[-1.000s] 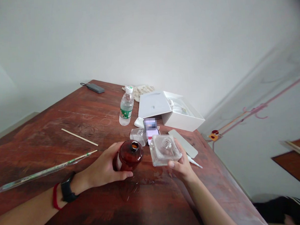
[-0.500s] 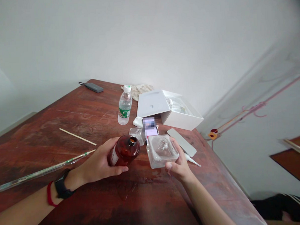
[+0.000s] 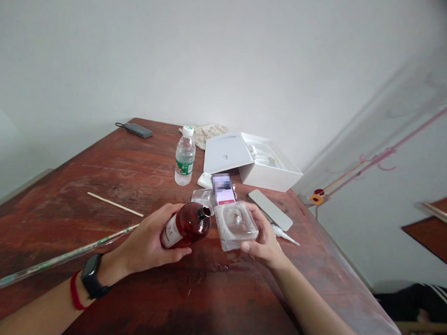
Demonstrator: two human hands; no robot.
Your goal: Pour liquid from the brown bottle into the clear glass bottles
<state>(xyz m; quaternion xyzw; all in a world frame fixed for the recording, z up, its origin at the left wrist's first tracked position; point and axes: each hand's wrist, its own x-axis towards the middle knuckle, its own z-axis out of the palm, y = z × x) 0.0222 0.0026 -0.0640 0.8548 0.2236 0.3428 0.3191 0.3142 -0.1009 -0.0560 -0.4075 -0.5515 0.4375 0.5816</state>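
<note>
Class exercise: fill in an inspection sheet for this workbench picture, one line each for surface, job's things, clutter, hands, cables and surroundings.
Surface: worn red-brown wooden table, a wet patch in front of the hands.
Job's things: amber bottle, uncapped, tilted with its mouth toward the open neck of the clear square bottle.
Clutter: water bottle, open white box, wooden stick, long glass tube, grey flat strip.
Hands: left hand grips the amber bottle; right hand holds the clear square bottle.
Cables: short cord on the grey device.
Surroundings: plain white wall.
</note>
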